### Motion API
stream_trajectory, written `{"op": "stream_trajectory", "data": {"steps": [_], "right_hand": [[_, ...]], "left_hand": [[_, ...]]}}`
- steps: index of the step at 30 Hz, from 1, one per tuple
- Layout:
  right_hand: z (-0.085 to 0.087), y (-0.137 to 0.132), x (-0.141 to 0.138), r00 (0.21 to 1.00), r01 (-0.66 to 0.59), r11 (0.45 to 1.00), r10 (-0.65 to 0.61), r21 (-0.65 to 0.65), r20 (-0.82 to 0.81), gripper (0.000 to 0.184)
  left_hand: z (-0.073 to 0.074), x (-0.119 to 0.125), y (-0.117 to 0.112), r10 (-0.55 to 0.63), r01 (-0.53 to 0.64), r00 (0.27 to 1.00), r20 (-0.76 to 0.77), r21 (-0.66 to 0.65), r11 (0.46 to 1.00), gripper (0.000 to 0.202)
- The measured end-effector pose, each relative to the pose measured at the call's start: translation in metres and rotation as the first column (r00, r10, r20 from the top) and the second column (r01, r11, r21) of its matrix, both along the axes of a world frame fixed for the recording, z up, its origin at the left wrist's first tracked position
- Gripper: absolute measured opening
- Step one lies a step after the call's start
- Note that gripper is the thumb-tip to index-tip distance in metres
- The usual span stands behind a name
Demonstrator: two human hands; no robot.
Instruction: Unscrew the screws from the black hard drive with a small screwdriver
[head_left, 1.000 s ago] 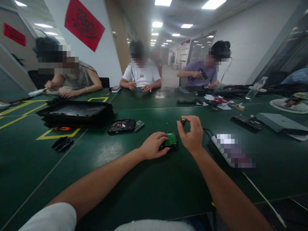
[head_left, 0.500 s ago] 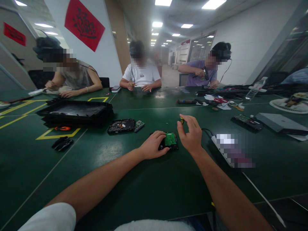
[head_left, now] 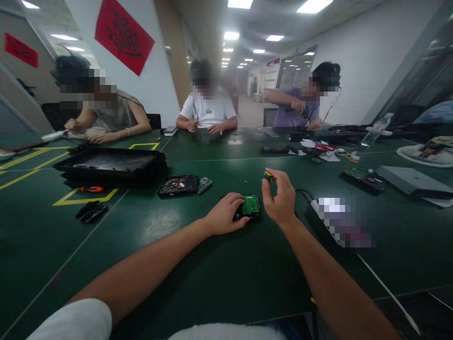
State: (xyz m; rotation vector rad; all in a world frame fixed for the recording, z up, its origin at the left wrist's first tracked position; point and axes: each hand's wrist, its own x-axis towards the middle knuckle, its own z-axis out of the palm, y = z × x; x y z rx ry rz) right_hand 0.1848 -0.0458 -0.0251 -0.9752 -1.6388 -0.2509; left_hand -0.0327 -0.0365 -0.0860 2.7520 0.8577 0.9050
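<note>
- Since ½ sec ago: R hand [head_left: 278,196] shifted a touch, more of yellow-topped tool [head_left: 269,176] showing; purple-shirted co-worker [head_left: 285,118] opp. has forearm up, dark hand tool [head_left: 297,110] tipped flatter. L hand [head_left: 226,212] same spot.
- Bench [head_left: 198,278]: dk green, slight shine, yellow tape [head_left: 112,195] L of hands. Room: white wall [head_left: 361,61] far R, ceiling lights [head_left: 240,4], corridor [head_left: 255,113] beyond hands. Two other co-workers [head_left: 208,108] seated opp.
- L hand: palm down, half curled over green-board drive [head_left: 251,205], thumb by near edge, fingers on top; has hold of it, flat on bench.
- R hand: raised just R of drive, thumb & fingertips pinched on tool; tool's lower end hidden, can't tell if touching drive.
- Beyond L hand: uncovered drive [head_left: 179,185], loose circuit bd [head_left: 205,184] beside it; farther L, black trays [head_left: 109,163].
- R of R hand: white-edged item [head_left: 327,224], mostly pixelated, nearest obstacle that side; farther, grey box [head_left: 414,179], bottle [head_left: 377,131].
</note>
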Motion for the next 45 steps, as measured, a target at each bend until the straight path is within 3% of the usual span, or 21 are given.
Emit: {"op": "stream_trajectory", "data": {"steps": [13,26,39,45], "right_hand": [[0.0044,-0.0031,-0.0003,1.0,0.025,1.0,-0.025,0.018,0.011,0.023],[-0.0016,0.0,0.0013,1.0,0.007,1.0,-0.008,-0.01,-0.011,0.029],[-0.0019,0.0003,0.002,1.0,-0.004,0.999,0.004,-0.04,0.001,0.032],[0.0001,-0.0007,0.0014,1.0,0.022,1.0,-0.022,-0.006,-0.009,0.026]], "left_hand": [[-0.0027,-0.0011,0.0007,0.003,-0.003,1.0,-0.01,0.009,1.0,0.049],[-0.0028,0.0004,0.0007,0.006,-0.006,1.0,0.009,0.009,1.0,0.05],[-0.0019,-0.0001,-0.0035,0.195,-0.193,0.98,-0.049,0.04,0.98,0.057],[0.0007,-0.0007,-0.005,0.199,-0.198,0.975,-0.095,0.024,0.98,0.059]]}}
